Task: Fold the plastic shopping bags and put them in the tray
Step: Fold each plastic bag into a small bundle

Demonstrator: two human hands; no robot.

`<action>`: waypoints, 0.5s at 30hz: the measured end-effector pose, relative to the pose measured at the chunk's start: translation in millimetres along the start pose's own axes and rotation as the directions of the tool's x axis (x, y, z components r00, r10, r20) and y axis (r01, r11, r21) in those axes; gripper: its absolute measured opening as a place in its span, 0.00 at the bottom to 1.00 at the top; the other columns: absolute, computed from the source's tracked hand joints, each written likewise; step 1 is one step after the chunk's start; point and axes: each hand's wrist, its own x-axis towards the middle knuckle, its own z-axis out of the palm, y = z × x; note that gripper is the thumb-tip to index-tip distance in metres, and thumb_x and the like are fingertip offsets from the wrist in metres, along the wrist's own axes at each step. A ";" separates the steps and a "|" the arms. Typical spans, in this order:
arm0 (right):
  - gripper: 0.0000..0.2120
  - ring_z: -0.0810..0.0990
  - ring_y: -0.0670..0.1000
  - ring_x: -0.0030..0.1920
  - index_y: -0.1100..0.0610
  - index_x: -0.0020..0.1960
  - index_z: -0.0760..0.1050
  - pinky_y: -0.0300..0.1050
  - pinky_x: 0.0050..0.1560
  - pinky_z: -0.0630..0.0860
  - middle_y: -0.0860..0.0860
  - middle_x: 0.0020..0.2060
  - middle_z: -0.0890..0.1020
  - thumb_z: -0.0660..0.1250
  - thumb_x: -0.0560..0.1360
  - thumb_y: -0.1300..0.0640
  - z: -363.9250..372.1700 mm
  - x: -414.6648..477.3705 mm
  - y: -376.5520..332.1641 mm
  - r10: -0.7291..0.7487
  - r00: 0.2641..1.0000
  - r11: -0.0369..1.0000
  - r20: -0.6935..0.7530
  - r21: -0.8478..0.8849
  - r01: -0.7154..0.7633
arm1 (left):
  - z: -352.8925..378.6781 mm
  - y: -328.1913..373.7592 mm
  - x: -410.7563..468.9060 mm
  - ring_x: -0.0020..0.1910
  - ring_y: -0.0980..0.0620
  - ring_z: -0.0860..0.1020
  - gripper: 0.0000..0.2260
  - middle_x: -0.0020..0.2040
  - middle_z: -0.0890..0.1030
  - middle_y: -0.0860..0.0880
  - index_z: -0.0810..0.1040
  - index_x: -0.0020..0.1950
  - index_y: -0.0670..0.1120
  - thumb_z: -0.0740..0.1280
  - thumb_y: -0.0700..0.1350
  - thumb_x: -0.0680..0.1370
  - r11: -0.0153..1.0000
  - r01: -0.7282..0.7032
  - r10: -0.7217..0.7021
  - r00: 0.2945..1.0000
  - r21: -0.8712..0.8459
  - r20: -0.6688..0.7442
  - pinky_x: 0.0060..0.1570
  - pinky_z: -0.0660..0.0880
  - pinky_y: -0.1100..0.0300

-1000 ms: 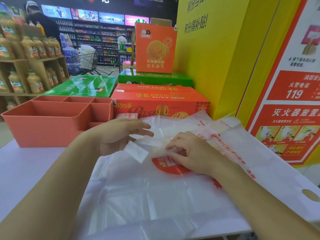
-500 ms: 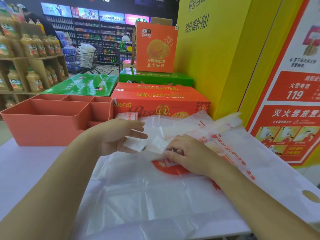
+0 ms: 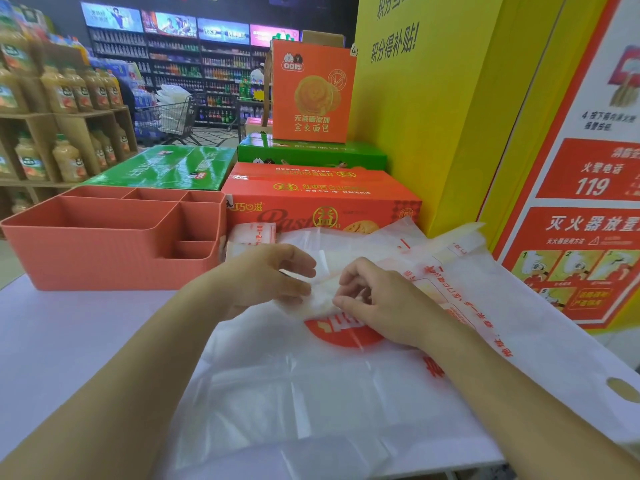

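Head camera, shop counter: nearest me, a large plastic shopping bag [image 3: 294,393] lies flat over the white table [image 3: 69,341], translucent and creased into squares. Its long axis runs from the table's far middle toward the near right corner. Its handle hole [image 3: 621,389] sits at the right edge, and a red round logo [image 3: 343,332] is partly under my wrist.

Above the logo my left hand [image 3: 266,282] and right hand [image 3: 377,299] meet on a small folded packet [image 3: 320,296] of white bag. Each pinches one end, so it lies roughly left to right between them. The fingers hide most of it.

Further back, the coral tray [image 3: 104,226] stands at the table's far left, its compartments open upward. A folded bag [image 3: 252,237] with red print sits just beside its right wall, outside it.

Behind rise an orange carton [image 3: 322,199], green cartons [image 3: 166,168] and an upright orange box [image 3: 313,95]. A yellow wall [image 3: 433,116] and a fire poster [image 3: 588,220] close the right side.
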 end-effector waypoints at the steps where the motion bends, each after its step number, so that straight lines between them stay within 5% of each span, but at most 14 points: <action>1: 0.10 0.77 0.36 0.42 0.43 0.54 0.71 0.35 0.46 0.75 0.40 0.48 0.83 0.71 0.78 0.45 -0.5 -0.1 -0.4 -0.005 1.000 1.000 0.004 0.003 0.005 | 0.1 -1.0 1.1 0.51 0.52 0.84 0.15 0.59 0.83 0.51 0.80 0.59 0.47 0.72 0.32 0.76 0.998 -0.029 0.028 1.000 0.047 0.013 0.48 0.80 0.58; 6: 0.09 0.77 0.38 0.46 0.41 0.57 0.75 0.32 0.45 0.72 0.40 0.47 0.82 0.71 0.78 0.47 -1.0 -0.5 -0.6 -0.063 0.998 0.998 0.027 -0.013 0.063 | 4.5 -4.1 4.0 0.54 0.62 0.80 0.22 0.55 0.79 0.62 0.79 0.62 0.54 0.72 0.32 0.75 0.944 -0.111 0.102 0.994 0.311 0.046 0.49 0.80 0.63; 10: 0.16 0.75 0.43 0.52 0.40 0.64 0.77 0.35 0.52 0.72 0.40 0.50 0.79 0.71 0.78 0.48 1.6 0.6 4.0 -0.172 0.983 0.979 0.071 -0.102 0.178 | 9.9 -9.8 8.2 0.59 0.57 0.77 0.26 0.61 0.74 0.60 0.74 0.68 0.58 0.76 0.41 0.74 0.858 -0.146 0.146 0.989 0.492 0.039 0.56 0.77 0.59; 15: 0.18 0.71 0.40 0.58 0.40 0.67 0.78 0.37 0.58 0.69 0.39 0.54 0.73 0.71 0.77 0.47 4.1 0.8 4.9 -0.163 0.981 0.978 0.104 -0.114 0.175 | 10.0 -16.2 11.5 0.56 0.58 0.74 0.35 0.62 0.72 0.57 0.70 0.71 0.57 0.81 0.53 0.67 0.811 -0.146 0.194 0.981 0.567 -0.026 0.51 0.70 0.64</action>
